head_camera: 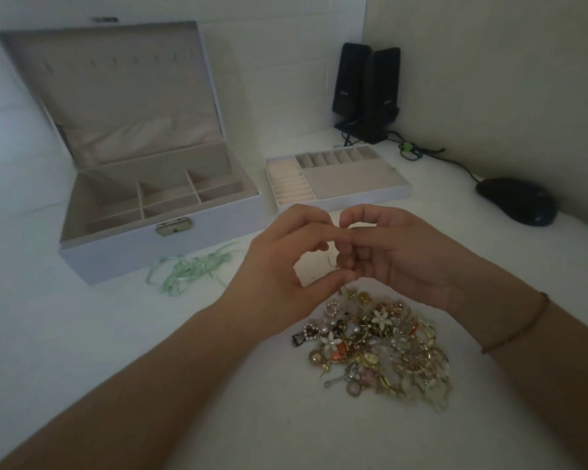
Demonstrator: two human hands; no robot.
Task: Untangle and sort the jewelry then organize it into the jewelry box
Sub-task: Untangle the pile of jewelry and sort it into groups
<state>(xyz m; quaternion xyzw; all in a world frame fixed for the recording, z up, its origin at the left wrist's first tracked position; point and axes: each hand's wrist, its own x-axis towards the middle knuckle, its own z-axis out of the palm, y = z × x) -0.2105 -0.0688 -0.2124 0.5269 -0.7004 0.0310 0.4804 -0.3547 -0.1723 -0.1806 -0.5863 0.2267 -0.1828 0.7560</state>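
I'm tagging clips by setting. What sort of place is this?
Probably a home or office computer desk set in a corner: a pair of black speakers with cables and a black mouse sit on the white desktop against the walls.

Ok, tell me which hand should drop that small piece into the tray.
Right hand, probably: it pinches the piece too and sits nearer the tray, while the left hand lies towards the box.
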